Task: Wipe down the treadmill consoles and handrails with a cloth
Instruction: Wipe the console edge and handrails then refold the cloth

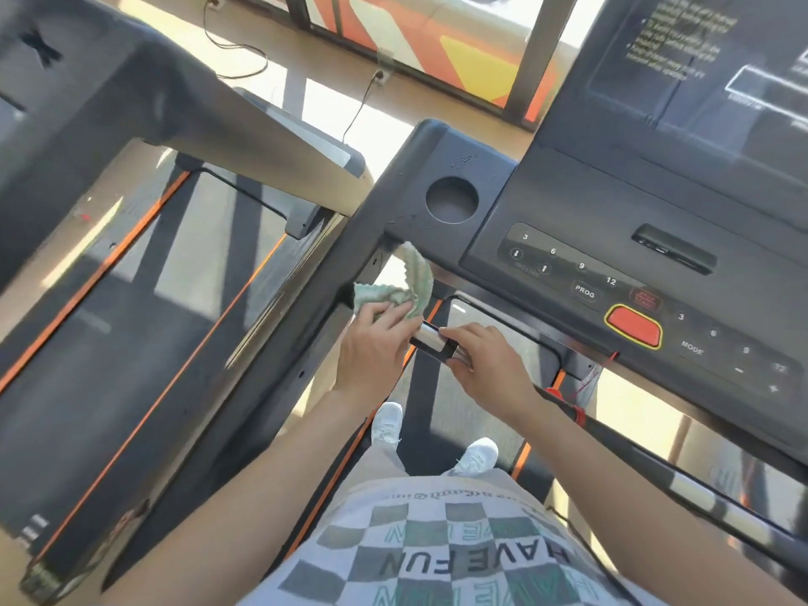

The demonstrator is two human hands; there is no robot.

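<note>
One cloth (409, 285) on handrail (430, 339), cup holder (452, 199), red button (634, 328)

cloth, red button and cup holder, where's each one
cloth (409, 290), head view, its bunched middle
red button (634, 328), head view, centre of its face
cup holder (452, 199), head view, middle of the round recess
</note>
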